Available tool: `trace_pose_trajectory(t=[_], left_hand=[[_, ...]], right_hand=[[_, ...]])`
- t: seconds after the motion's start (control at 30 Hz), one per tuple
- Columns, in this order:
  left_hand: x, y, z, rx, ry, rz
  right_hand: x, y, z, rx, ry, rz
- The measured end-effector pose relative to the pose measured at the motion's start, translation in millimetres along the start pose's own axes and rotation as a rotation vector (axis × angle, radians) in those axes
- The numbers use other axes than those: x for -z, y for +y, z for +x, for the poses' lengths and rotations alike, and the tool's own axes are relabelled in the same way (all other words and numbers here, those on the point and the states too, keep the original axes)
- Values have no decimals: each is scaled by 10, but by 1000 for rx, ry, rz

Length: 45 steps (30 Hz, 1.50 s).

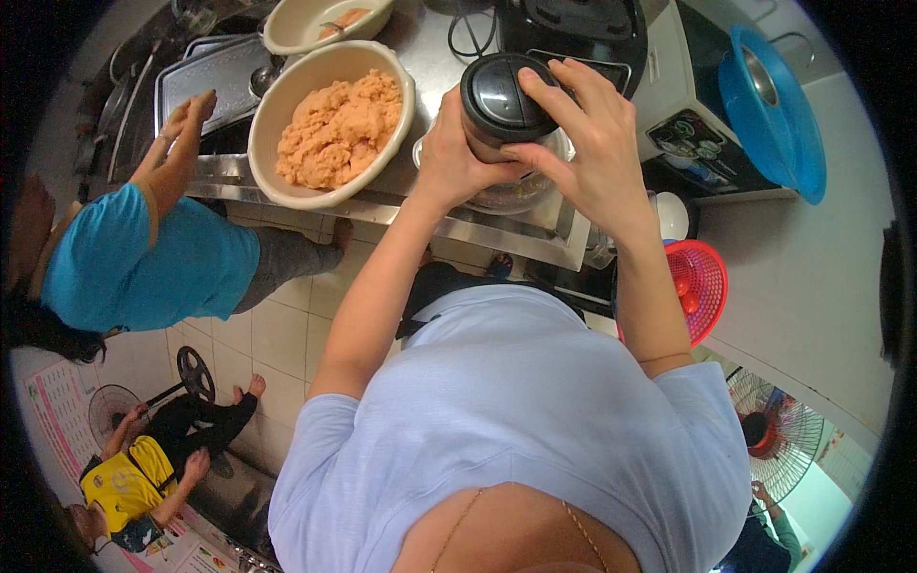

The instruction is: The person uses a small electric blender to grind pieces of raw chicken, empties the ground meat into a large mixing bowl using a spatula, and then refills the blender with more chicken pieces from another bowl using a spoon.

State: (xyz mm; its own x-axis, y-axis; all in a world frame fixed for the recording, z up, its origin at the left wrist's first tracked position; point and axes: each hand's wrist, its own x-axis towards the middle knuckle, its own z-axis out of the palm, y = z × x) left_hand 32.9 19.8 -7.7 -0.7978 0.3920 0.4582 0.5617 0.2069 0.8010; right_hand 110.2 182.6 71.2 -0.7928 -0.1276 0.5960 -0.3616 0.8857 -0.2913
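Observation:
Directly before me stands an electric food chopper, its motor head (505, 97) black and glossy on top. Below the head, a clear glass bowl (519, 197) is partly hidden by my hands; what it holds is hard to make out. My left hand (458, 157) wraps around the lower side of the motor head. My right hand (594, 132) grips the head from the other side, fingers over its top rim and thumb along the front. To the left sits a cream basin (259, 168) heaped with pinkish ground meat paste (340, 132).
A second cream basin (283, 32), metal trays (215, 79) and a ladle (263, 79) lie on the steel table (444, 228). A black appliance (580, 21) is behind the chopper. Right are a blue basin (759, 143) and red basket (709, 265). A co-worker in blue (157, 258) stands left.

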Motion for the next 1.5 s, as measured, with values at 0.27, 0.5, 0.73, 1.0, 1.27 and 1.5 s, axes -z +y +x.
trace_pose_trajectory(t=[0.27, 0.5, 0.73, 1.0, 1.27, 1.5], left_hand=[[-2, -25, -18, -5, 1, 15], [8, 23, -10, -32, 8, 36], [9, 26, -19, -17, 7, 26], [7, 49, -27, 0, 10, 16], [23, 61, -30, -21, 2, 29], [28, 98, -45, -6, 8, 29]], right_hand=[[-15, 14, -9, 15, 14, 22], [-5, 17, -25, 27, 12, 5], [-5, 9, -21, 21, 9, 10], [4, 15, -28, 35, 11, -5], [34, -26, -20, -3, -4, -15], [5, -3, -38, 31, 27, 11]])
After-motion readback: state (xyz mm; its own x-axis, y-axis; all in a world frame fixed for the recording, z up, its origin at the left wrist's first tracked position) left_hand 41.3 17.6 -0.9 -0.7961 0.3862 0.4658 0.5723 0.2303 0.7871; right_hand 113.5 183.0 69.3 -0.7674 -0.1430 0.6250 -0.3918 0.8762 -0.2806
